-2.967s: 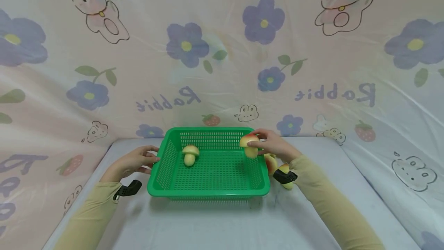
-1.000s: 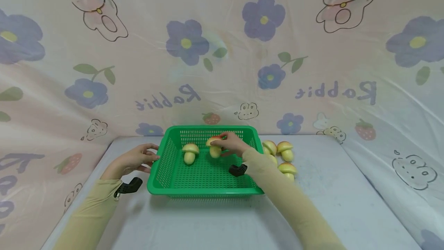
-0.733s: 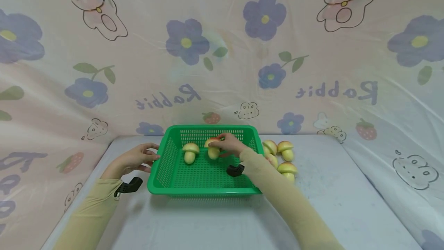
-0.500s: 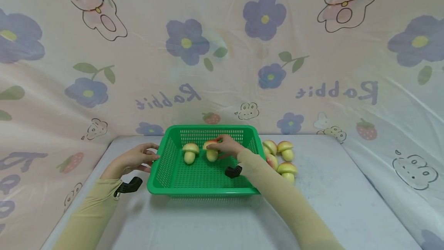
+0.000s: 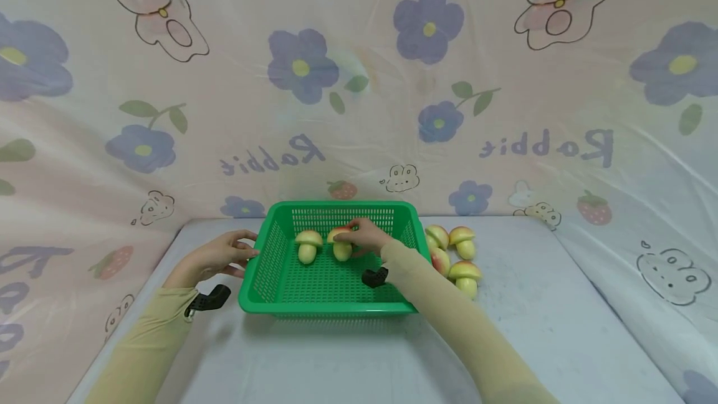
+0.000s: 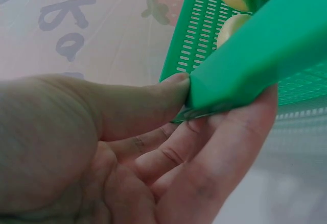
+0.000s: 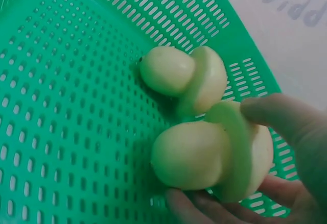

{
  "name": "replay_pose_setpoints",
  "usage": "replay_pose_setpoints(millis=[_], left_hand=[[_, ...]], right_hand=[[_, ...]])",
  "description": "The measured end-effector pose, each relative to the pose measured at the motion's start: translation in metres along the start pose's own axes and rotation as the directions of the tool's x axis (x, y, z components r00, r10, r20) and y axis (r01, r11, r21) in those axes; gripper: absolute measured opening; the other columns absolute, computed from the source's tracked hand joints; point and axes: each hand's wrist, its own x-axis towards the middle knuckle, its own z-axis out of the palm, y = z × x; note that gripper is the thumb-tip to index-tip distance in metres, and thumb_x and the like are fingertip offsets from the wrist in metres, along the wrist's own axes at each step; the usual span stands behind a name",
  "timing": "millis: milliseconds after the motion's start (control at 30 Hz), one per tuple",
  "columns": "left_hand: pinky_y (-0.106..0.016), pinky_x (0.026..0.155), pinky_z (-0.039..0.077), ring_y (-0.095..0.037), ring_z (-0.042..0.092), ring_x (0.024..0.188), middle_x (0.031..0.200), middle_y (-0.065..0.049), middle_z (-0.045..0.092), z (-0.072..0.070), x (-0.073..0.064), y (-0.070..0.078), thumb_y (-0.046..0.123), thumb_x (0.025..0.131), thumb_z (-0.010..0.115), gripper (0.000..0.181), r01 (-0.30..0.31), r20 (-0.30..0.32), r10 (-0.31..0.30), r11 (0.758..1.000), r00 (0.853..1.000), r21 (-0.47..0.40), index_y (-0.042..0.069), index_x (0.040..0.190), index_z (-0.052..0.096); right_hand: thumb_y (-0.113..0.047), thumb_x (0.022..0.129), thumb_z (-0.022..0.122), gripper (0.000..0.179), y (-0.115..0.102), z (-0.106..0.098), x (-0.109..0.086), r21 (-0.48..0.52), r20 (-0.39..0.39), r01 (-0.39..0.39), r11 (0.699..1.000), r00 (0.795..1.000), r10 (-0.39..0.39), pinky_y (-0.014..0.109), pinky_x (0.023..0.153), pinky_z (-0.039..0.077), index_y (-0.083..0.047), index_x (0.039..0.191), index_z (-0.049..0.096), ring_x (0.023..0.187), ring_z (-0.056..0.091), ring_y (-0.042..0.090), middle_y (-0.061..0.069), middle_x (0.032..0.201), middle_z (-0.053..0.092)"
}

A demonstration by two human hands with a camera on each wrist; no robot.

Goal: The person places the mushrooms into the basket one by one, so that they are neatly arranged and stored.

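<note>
A green plastic basket [image 5: 336, 308] with slotted walls stands on the table. My left hand [image 5: 219, 256] pinches its left rim; in the left wrist view the thumb lies on one side of the green edge [image 6: 240, 76] and the fingers on the other. Inside the basket, my right hand [image 5: 367, 237] holds a mushroom [image 5: 343, 250] by its reddish-yellow cap, thumb on the cap and fingers beneath. That mushroom lies at or very near the basket floor, stem toward me. Just left of it lies a second mushroom [image 5: 307, 248], which the right wrist view shows close beside the held mushroom [image 7: 189, 155].
Several more mushrooms [image 5: 464, 276] lie on the white table [image 5: 538, 304] just right of the basket, partly behind the right forearm. A patterned cloth [image 5: 359, 129] with flowers and rabbits hangs behind the table and at both sides.
My right hand has carried the mushroom from above the basket's right rim leftward and down, beside the other mushroom. In the last half second it barely shifted. My left hand stays on the rim.
</note>
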Motion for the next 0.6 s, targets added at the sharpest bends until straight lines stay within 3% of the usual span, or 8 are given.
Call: replay_pose_setpoints(millis=[600], left_hand=[[-0.039,0.072,0.057,-0.029,0.065,0.088,0.106,-0.018,0.06,0.0013,-0.0018,-0.0003,0.014,0.099,0.055,0.058,-0.003,0.0,0.003,1.0,1.0,0.013,-0.004,0.144,0.025]], right_hand=[[-0.027,0.092,0.066,0.06,0.0096,0.0099,0.0054,-0.008,-0.042,-0.015,1.0,0.999,0.015,0.047,0.078,0.054,0.003,0.137,0.04,0.098,0.061,0.035,0.021,0.126,0.049]])
